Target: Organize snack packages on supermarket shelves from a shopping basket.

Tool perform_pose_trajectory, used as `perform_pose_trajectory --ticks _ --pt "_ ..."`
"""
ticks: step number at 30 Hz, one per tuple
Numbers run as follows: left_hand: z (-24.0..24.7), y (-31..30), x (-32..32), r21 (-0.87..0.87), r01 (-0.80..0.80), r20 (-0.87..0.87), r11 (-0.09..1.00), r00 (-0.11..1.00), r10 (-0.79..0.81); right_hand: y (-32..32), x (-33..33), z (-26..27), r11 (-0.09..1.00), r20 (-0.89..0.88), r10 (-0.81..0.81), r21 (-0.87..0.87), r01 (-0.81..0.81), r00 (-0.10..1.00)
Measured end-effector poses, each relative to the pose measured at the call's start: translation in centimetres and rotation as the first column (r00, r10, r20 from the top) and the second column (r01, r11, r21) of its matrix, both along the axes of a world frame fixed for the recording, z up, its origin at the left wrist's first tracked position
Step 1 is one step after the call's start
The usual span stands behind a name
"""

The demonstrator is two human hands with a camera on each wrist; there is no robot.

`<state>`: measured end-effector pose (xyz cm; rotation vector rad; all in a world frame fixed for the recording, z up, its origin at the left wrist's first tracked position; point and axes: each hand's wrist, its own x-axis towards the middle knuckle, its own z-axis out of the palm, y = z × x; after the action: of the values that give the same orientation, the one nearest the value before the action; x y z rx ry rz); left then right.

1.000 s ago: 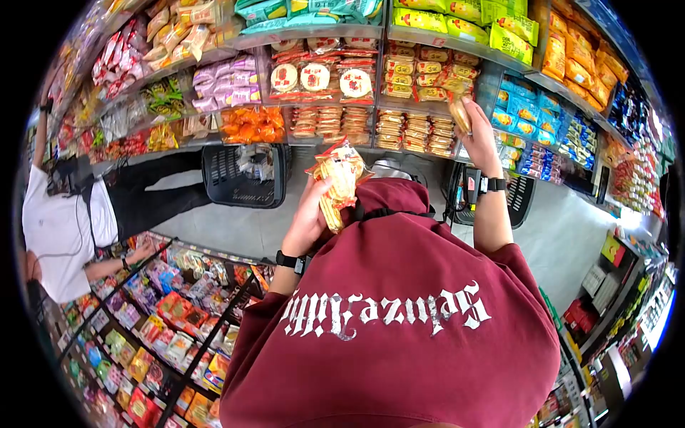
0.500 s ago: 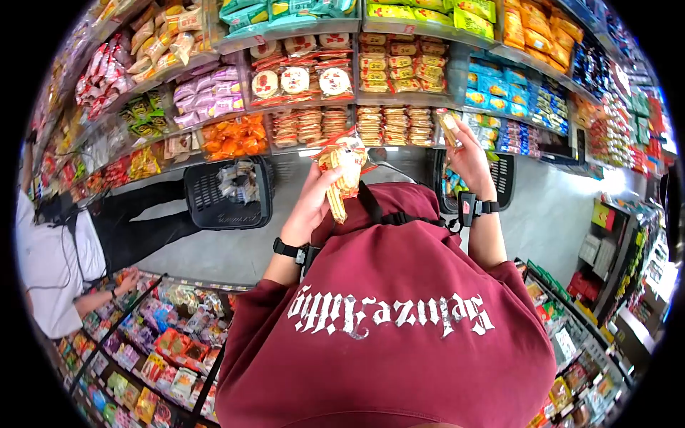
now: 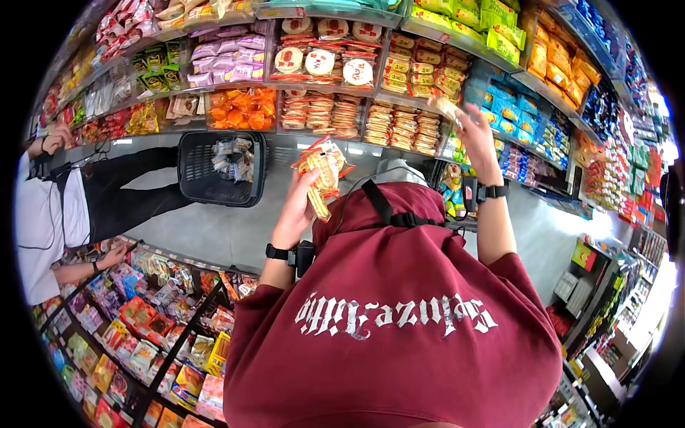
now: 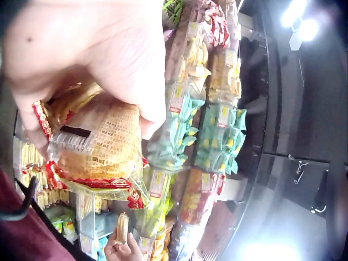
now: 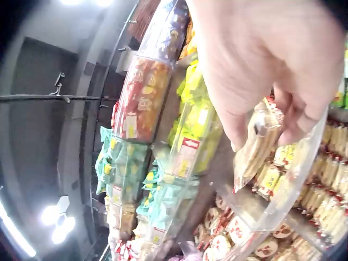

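Note:
My left hand (image 3: 291, 214) holds several clear-wrapped cracker packs (image 3: 327, 170) with red trim, in front of my chest. In the left wrist view, the thumb and fingers grip round a round pack (image 4: 103, 138) with a barcode on its printed side. My right hand (image 3: 479, 143) is raised at the shelf and pinches a slim packet of stacked biscuits (image 5: 255, 144) between thumb and fingers. The packet is close to the clear edge of a bin of yellow-labelled biscuit packs (image 3: 421, 65). Below that bin lie stacks of similar packets (image 3: 403, 128).
Shelf bins hold round white-and-red cracker packs (image 3: 321, 63), purple packs (image 3: 228, 55) and blue packs (image 3: 510, 107). A black basket (image 3: 187, 167) stands on the floor at left, beside a person in a white shirt (image 3: 39, 214). Behind me is a low display of snacks (image 3: 143, 314).
My right hand drew down from the biscuit bin with the packet, then rose back toward the bin. The left hand keeps its packs. The other person's far hand has come into view, raised.

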<state>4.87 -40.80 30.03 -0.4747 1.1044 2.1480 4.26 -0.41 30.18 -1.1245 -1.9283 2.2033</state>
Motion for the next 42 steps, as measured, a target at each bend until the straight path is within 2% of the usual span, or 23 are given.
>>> perform_pose_trajectory --ticks 1,2,3,5,7,9,11,13,15,17,19,21,25,28,30,31,35,37,39,41,42 --pt "0.3 0.1 0.2 -0.011 -0.05 0.015 0.999 0.999 0.05 0.3 -1.5 0.5 0.999 -0.02 -0.004 0.036 0.005 1.0" --pt "-0.3 0.2 0.5 -0.028 -0.069 -0.043 0.997 0.997 0.068 1.2 -2.9 0.2 0.992 -0.049 0.0 0.126 0.006 0.999" --pt "-1.0 0.4 0.7 -0.037 -0.078 -0.052 0.996 0.996 0.076 1.9 -4.1 -0.4 0.997 -0.12 -0.046 0.056 0.053 0.992" --pt "-1.5 1.4 0.8 -0.076 -0.168 -0.024 0.983 0.986 0.166 3.9 -5.6 -1.0 0.986 -0.079 0.024 0.169 -0.01 0.997" --pt "-0.9 3.0 1.0 -0.09 -0.197 -0.046 0.976 0.98 0.194 4.5 -6.1 -1.2 0.977 -0.078 0.097 0.197 -0.08 0.992" --pt "-0.4 5.6 0.7 -0.078 -0.23 -0.044 0.97 0.973 0.227 5.8 -5.9 -0.1 0.958 -0.057 0.272 0.108 -0.264 0.961" --pt "0.1 8.8 0.2 -0.053 -0.227 -0.101 0.973 0.97 0.221 7.0 -5.7 -1.6 0.924 -0.067 0.382 0.04 -0.38 0.922" --pt "4.3 13.7 -1.1 -0.009 -0.217 -0.038 0.976 0.975 0.217 7.4 -5.1 -1.6 0.857 -0.148 0.49 -0.101 -0.506 0.859" --pt "5.5 17.4 -2.2 -0.036 -0.153 -0.035 0.988 0.988 0.152 7.3 -4.9 -1.1 0.772 -0.189 0.608 -0.09 -0.63 0.771" --pt "4.9 20.3 -2.9 -0.014 -0.03 -0.041 0.999 0.999 0.029 7.3 -4.9 0.5 0.707 -0.21 0.649 -0.188 -0.682 0.731" --pt "6.4 24.0 -4.0 -0.058 0.032 -0.051 0.998 0.998 -0.035 8.0 -5.1 1.4 0.604 -0.257 0.688 -0.315 -0.732 0.678" --pt "6.9 26.6 -4.7 -0.063 0.086 -0.054 0.994 0.995 -0.089 8.8 -5.3 0.5 0.556 -0.296 0.682 -0.383 -0.737 0.668" --pt "6.4 28.5 -6.1 -0.03 0.163 0.002 0.986 0.987 -0.163 11.5 -5.4 0.3 0.567 -0.306 0.657 -0.401 -0.719 0.689" --pt "5.9 29.7 -6.6 -0.038 0.191 -0.087 0.981 0.977 -0.194 12.9 -5.4 -0.1 0.559 -0.306 0.671 -0.39 -0.731 0.676" --pt "6.0 30.3 -6.8 -0.033 0.188 -0.071 0.982 0.979 -0.19 12.8 -5.3 0.0 0.65 -0.292 0.664 -0.23 -0.724 0.688" --pt "6.2 30.4 -7.0 -0.029 0.182 -0.052 0.983 0.982 -0.183 12.7 -5.3 0.2 0.652 -0.293 0.662 -0.228 -0.723 0.689" --pt "5.4 30.6 -7.7 -0.028 0.158 0.0 0.987 0.987 -0.158 11.8 -5.7 1.1 0.694 -0.237 0.629 -0.257 -0.673 0.74" --pt "5.0 30.3 -8.3 -0.048 0.181 -0.012 0.982 0.983 -0.182 11.1 -6.2 2.5 0.77 -0.067 0.571 -0.302 -0.562 0.818" --pt "4.6 29.7 -9.1 -0.069 0.205 -0.026 0.976 0.978 -0.207 10.6 -6.5 1.3 0.76 -0.076 0.558 -0.351 -0.546 0.826" --pt "4.2 28.9 -10.1 -0.096 0.235 -0.006 0.967 0.971 -0.237 9.6 -6.6 1.0 0.775 -0.092 0.474 -0.428 -0.464 0.876" --pt "4.1 28.4 -10.7 -0.077 0.237 0.004 0.968 0.971 -0.237 8.9 -6.8 1.0 0.794 -0.141 0.431 -0.409 -0.449 0.891"
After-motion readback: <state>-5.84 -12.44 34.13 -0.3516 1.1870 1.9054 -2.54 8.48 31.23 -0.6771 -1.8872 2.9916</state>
